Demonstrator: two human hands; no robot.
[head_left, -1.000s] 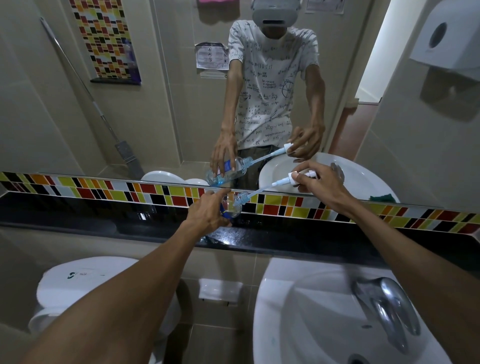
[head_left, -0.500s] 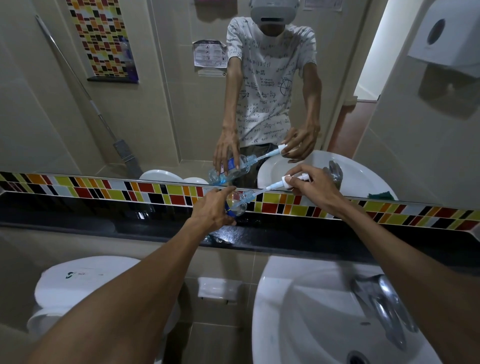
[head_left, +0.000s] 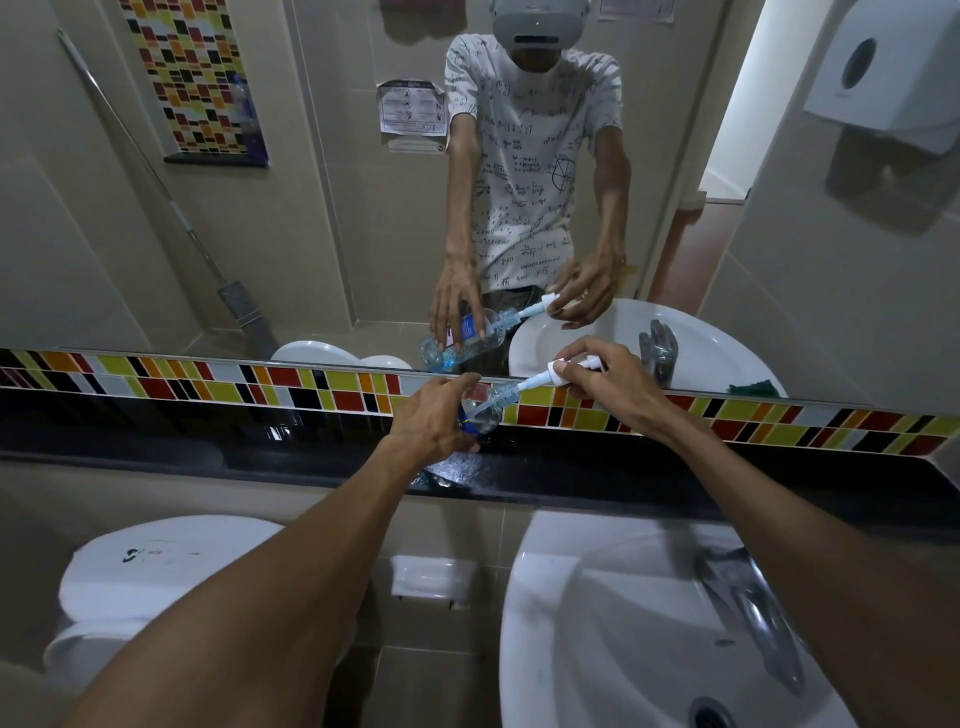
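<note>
The left hand (head_left: 436, 415) curls its fingers round the tilted clear bottle (head_left: 480, 411) at the black ledge (head_left: 208, 460) under the mirror (head_left: 311, 234), while the right hand (head_left: 608, 382) pinches the white pump head (head_left: 558, 371) between closed fingertips, its tube now deeper in the bottle's neck than before.

In front of you runs a long black shelf (head_left: 156, 447), shiny like glass, going from left to right. Its back edge meets a strip of bright little tiles (head_left: 311, 387). Near the middle of the shelf your left hand (head_left: 431, 423) holds a see-through bottle (head_left: 483, 413) tipped to one side. The hand hides the bottle's bottom, so you cannot tell if it sits on the shelf. A blue shine shows on the shelf top just below it
</note>
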